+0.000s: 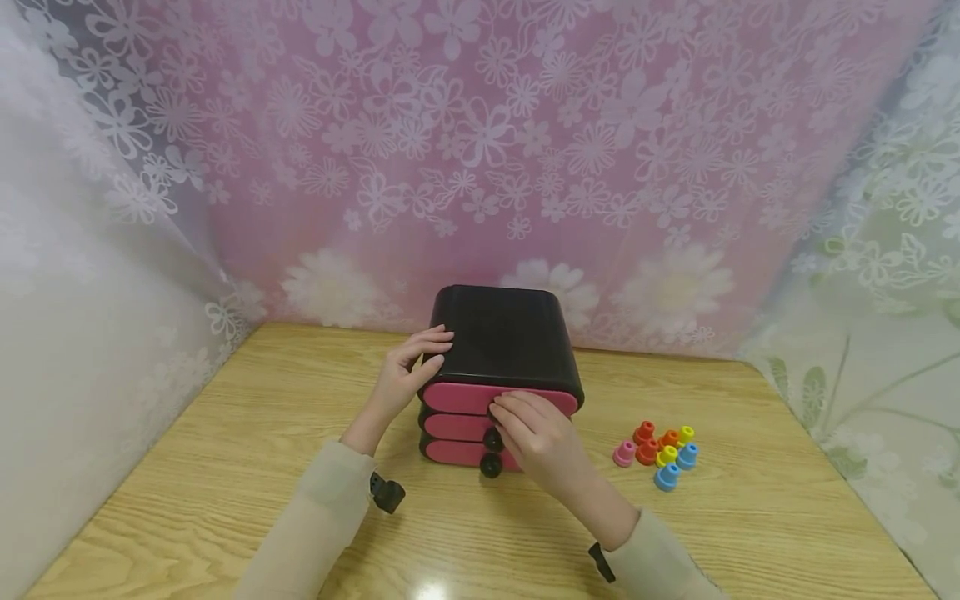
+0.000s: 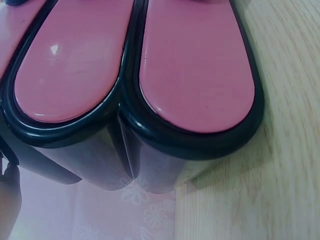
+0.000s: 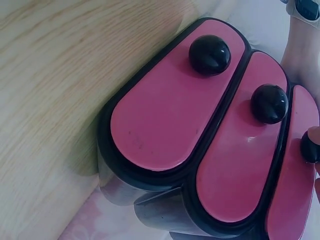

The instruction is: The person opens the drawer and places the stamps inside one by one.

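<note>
A small black drawer chest [image 1: 502,333] with three pink drawer fronts stands on the wooden table [image 1: 225,450]. My left hand [image 1: 422,357] rests on its top left corner, fingers laid over the top edge. My right hand [image 1: 512,410] is at the top drawer [image 1: 461,397], with its fingers pinching that drawer's black knob [image 3: 310,148], which the hand hides in the head view. The middle knob [image 1: 492,439] and bottom knob [image 1: 491,465] are free. All three drawers look closed. The left wrist view shows two pink fronts [image 2: 195,65] from close up.
Several small coloured pegs [image 1: 660,454], in orange, yellow, pink and blue, lie in a cluster to the right of the chest. Flowered curtains [image 1: 480,150] close in the table at the back and on both sides.
</note>
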The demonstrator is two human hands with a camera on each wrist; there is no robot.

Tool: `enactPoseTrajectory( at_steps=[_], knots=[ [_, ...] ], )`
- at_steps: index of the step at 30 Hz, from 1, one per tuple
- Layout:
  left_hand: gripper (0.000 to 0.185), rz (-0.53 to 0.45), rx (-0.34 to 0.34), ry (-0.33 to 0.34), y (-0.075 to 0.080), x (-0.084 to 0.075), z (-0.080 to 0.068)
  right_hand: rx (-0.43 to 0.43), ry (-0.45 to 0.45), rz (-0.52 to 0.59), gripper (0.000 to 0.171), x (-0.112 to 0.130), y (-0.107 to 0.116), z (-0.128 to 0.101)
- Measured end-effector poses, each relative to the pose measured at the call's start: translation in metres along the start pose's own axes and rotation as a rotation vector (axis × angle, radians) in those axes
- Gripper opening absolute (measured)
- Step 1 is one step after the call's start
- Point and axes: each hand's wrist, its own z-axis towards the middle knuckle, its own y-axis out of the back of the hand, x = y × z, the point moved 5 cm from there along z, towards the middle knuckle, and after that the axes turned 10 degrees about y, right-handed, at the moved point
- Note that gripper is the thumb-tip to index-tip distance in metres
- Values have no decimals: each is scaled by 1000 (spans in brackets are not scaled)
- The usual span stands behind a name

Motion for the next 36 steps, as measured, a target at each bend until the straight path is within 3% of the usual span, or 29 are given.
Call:
enactPoseTrajectory(
  at_steps=[10, 20, 36],
  knots=[
    [23, 7, 1, 5, 0, 1, 0, -33, 42, 10, 23, 8, 8, 2],
    [23, 2, 2, 10, 3, -2, 1, -125, 102, 15, 26, 22, 19, 4],
    [23, 10, 13, 22, 1, -2, 1, -97, 186, 13, 27, 40, 37, 7]
  ],
)
